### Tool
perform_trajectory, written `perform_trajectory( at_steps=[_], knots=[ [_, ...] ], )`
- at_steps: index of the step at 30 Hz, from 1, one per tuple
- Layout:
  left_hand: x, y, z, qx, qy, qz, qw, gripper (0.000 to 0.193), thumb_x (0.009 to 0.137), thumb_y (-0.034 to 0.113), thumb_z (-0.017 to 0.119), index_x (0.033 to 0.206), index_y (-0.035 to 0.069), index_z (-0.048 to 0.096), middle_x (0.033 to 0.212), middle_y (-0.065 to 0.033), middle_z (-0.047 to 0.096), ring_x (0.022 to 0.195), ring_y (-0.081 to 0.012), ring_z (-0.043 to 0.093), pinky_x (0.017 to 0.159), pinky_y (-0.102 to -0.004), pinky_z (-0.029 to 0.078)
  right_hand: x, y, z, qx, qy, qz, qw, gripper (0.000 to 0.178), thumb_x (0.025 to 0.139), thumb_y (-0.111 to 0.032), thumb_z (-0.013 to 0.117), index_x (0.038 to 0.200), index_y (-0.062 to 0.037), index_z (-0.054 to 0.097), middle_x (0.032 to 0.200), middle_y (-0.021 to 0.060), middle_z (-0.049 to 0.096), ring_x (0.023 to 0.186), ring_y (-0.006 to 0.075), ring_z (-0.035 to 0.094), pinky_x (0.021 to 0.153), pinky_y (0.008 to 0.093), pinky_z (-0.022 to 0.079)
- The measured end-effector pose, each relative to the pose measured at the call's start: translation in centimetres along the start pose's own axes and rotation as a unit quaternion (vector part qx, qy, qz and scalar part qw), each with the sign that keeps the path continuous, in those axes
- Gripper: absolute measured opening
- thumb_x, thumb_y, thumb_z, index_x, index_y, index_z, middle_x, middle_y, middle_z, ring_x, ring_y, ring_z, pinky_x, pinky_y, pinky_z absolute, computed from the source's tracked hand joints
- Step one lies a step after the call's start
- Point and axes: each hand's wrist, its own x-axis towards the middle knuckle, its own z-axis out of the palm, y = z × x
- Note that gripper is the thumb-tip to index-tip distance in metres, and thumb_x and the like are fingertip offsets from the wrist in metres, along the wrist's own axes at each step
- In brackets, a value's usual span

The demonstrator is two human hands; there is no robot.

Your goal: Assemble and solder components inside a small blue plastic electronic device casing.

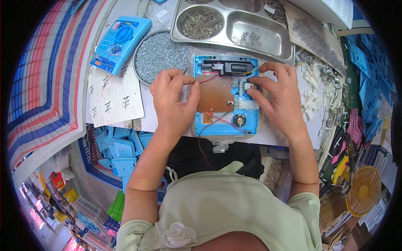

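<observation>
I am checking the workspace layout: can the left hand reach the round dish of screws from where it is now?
Probably yes. The left hand is just below the round dish of screws, and nothing lies between them.

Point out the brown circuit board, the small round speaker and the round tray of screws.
brown circuit board (215, 93), head view, middle of its bare face.
small round speaker (239, 120), head view, its dark centre.
round tray of screws (160, 53), head view, the heap of screws at its middle.
</observation>
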Motion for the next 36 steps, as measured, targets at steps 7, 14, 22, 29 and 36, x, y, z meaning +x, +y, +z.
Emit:
perform_trajectory(
  at_steps=[7,14,22,29,36],
  knots=[
    [-0.4,-0.2,0.1,-0.046,0.009,-0.044,0.998,0.012,0.08,0.001,0.077,0.089,0.001,0.069,0.105,-0.0135,0.059,0.097,-0.0266,0.059,0.086,-0.0364,0.047,1.3,-0.7,0.4,0.177,0.065,0.101,0.977,0.023,0.079,-0.014,0.084,0.096,-0.0026,0.076,0.086,0.0061,0.069,0.082,0.0212,0.061,0.075,0.0332,0.05],
    [0.8,1.2,-1.3,0.116,0.001,0.03,0.993,0.027,0.078,0.003,0.077,0.104,0.005,0.069,0.11,-0.0152,0.06,0.095,-0.0283,0.061,0.082,-0.0382,0.049,1.9,-1.7,1.6,0.274,0.075,0.111,0.952,0.013,0.082,-0.008,0.08,0.093,-0.0026,0.074,0.081,0.0048,0.069,0.074,0.0158,0.059,0.066,0.0283,0.047],
    [2.8,7.5,0.9,-0.207,-0.13,-0.035,0.969,0.032,0.088,-0.002,0.069,0.12,0.002,0.068,0.112,-0.0138,0.068,0.078,-0.0136,0.066,0.063,-0.0277,0.054,0.4,-1.4,2.1,0.266,0.129,0.027,0.955,0.01,0.081,-0.002,0.078,0.089,-0.0017,0.072,0.082,0.007,0.069,0.076,0.02,0.062,0.067,0.0304,0.049],
    [3.7,5.7,2.6,-0.196,-0.192,-0.026,0.961,0.011,0.09,0.0,0.072,0.101,-0.002,0.074,0.087,-0.0093,0.071,0.072,-0.0139,0.07,0.06,-0.0256,0.054,-0.9,-0.7,2.1,0.298,0.124,0.097,0.942,0.011,0.082,-0.003,0.079,0.09,-0.0007,0.072,0.082,0.0087,0.069,0.077,0.0171,0.062,0.07,0.0294,0.048],
    [3.7,5.5,1.7,-0.267,-0.201,-0.138,0.932,0.009,0.092,0.002,0.072,0.099,-0.003,0.073,0.086,-0.0064,0.071,0.073,-0.0093,0.068,0.064,-0.0245,0.054,-2.0,0.7,1.4,0.462,0.172,0.212,0.844,0.007,0.087,-0.005,0.075,0.092,-0.0006,0.071,0.084,0.0008,0.067,0.08,0.0084,0.057,0.074,0.026,0.047]
  ],
)
